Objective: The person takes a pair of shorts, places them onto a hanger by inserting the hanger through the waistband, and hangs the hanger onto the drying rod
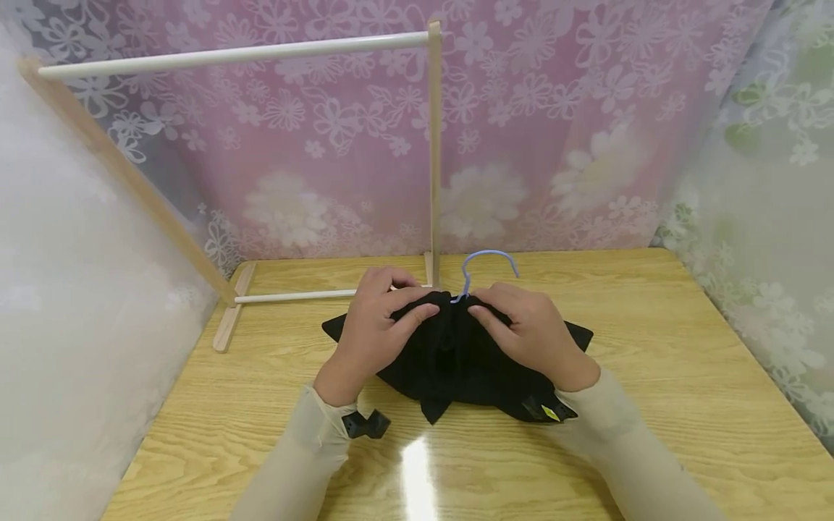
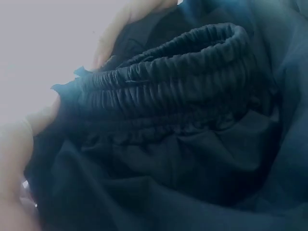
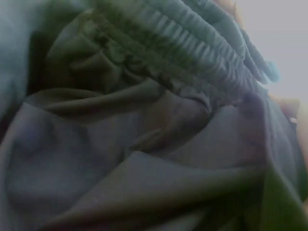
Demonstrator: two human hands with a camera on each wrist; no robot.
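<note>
Black elastic-waist pants (image 1: 449,369) lie bunched around a blue-violet clothes hanger, whose hook (image 1: 490,252) sticks up past their top edge. My left hand (image 1: 374,329) pinches that edge left of the hook, thumb on the near side. On the other side of the hook, my right hand (image 1: 528,329) pinches the cloth the same way. The gathered waistband (image 2: 163,91) shows as a ruffled loop in the left wrist view. Loose folds hang below the waistband (image 3: 192,53) in the right wrist view. Cloth hides most of the hanger's body.
A wooden rack with a white top rail (image 1: 241,58) and a white lower bar (image 1: 296,295) stands at the back left of the wooden table (image 1: 658,405). Its right post (image 1: 435,159) rises just behind my left hand. Flowered curtains (image 1: 554,123) enclose the table.
</note>
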